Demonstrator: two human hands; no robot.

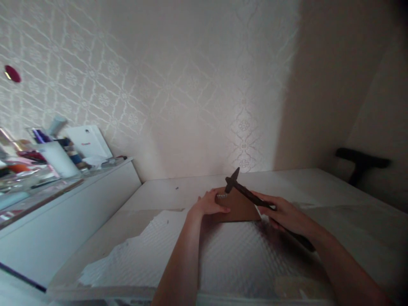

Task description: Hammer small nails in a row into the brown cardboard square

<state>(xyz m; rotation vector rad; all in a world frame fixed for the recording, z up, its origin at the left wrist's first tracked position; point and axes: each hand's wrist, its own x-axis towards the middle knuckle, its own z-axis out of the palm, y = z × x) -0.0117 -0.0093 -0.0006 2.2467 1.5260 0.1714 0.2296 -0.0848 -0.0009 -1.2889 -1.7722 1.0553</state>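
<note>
Brown board (240,209) sits over a white textured sheet (232,255) on the desk (168,191), its left side clasped by the left hand (208,205); the right hand (283,213) grips a dark hammer (250,195) by its handle, head near the board's far edge.

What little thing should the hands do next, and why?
Maybe slide the left hand a bit farther from the hammer before any tap. The right hand grips the hammer, and its head looks close to the left hand, which is on the brown board.
</note>
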